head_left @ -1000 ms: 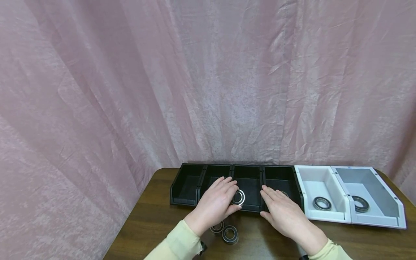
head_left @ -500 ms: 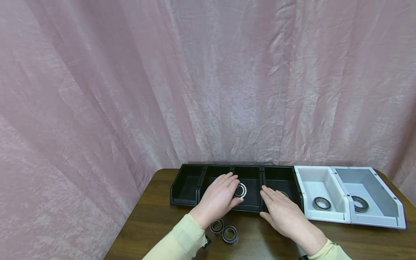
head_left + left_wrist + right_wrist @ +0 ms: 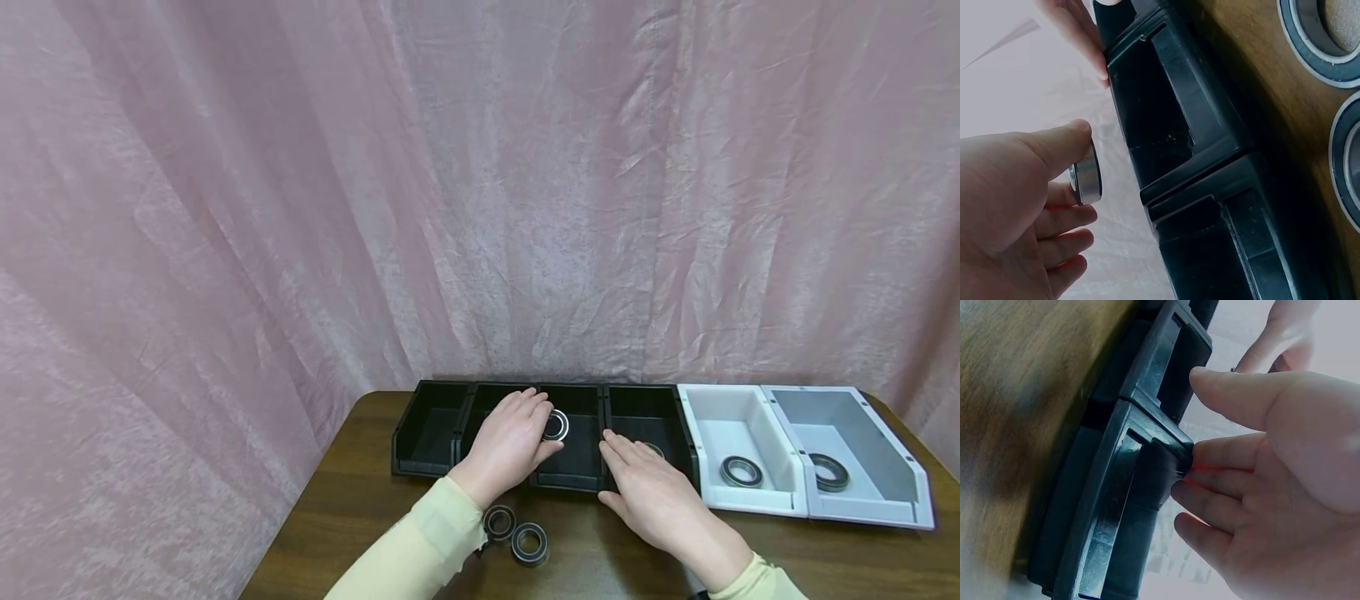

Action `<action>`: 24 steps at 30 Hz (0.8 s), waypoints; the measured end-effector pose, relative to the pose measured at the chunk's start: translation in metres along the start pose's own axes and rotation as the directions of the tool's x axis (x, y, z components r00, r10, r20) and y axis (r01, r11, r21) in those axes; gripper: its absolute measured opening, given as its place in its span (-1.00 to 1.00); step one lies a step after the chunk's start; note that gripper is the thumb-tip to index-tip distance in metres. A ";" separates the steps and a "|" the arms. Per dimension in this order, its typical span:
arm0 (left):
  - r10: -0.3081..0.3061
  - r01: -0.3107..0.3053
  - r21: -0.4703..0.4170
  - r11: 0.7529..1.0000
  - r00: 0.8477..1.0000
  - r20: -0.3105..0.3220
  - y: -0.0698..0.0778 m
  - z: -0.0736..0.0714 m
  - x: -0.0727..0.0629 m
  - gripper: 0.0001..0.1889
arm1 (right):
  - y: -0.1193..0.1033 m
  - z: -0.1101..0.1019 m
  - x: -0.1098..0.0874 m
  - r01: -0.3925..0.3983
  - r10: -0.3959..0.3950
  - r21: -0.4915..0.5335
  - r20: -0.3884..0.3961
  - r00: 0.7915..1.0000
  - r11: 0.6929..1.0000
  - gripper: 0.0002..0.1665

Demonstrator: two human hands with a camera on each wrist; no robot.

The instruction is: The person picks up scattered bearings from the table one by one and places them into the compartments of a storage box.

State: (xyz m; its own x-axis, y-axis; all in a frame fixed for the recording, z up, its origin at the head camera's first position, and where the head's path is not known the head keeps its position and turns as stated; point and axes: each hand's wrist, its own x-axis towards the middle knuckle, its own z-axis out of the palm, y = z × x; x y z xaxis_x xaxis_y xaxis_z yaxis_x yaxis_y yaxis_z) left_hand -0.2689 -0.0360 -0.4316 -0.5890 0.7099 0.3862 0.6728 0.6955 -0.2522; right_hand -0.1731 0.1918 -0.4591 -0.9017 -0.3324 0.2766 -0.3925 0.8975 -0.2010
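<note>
My left hand (image 3: 510, 442) pinches a steel ball bearing (image 3: 557, 425) between thumb and forefinger, over the third black bin from the left. In the left wrist view the bearing (image 3: 1089, 178) stands on edge in the pinch, above the black bins (image 3: 1179, 106). My right hand (image 3: 651, 492) holds nothing; its fingers stretch over the front of the fourth black bin (image 3: 648, 412), fingertips near its left divider. Part of a bearing (image 3: 656, 450) in that bin shows behind the right hand. Two more bearings, one (image 3: 499, 522) and another (image 3: 530, 543), lie on the table below the left hand.
Right of the black bins stand a white bin (image 3: 738, 425) with one bearing (image 3: 742, 472) and a light grey bin (image 3: 847, 437) with another (image 3: 828, 472). The bins line the back of the wooden table (image 3: 337, 500), before a pink curtain (image 3: 480, 208).
My left hand has moved farther back and slightly right over the black bins, carrying the bearing with it. The right hand has stayed in place.
</note>
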 end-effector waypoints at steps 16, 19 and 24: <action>-0.027 0.027 0.002 1.000 0.996 0.085 -0.002 0.008 0.017 -0.45 | -0.001 -0.002 0.001 -0.012 0.012 0.014 0.029 1.000 1.000 -0.20; -0.037 0.037 0.002 0.999 0.994 0.099 -0.003 0.012 0.019 -0.46 | -0.001 -0.002 0.001 -0.014 0.014 0.014 0.031 0.999 1.000 -0.20; -0.051 0.051 0.004 0.999 0.992 0.113 -0.003 0.020 0.023 -0.48 | -0.001 -0.001 0.001 -0.012 0.012 0.014 0.024 1.000 1.000 -0.20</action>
State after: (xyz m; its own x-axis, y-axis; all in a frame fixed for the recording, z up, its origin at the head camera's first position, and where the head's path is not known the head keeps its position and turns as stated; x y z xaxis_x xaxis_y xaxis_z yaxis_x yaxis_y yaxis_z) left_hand -0.2936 -0.0199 -0.4399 -0.6694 0.6813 0.2963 0.6399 0.7314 -0.2358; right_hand -0.1731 0.1907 -0.4578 -0.9103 -0.3287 0.2515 -0.3841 0.8972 -0.2177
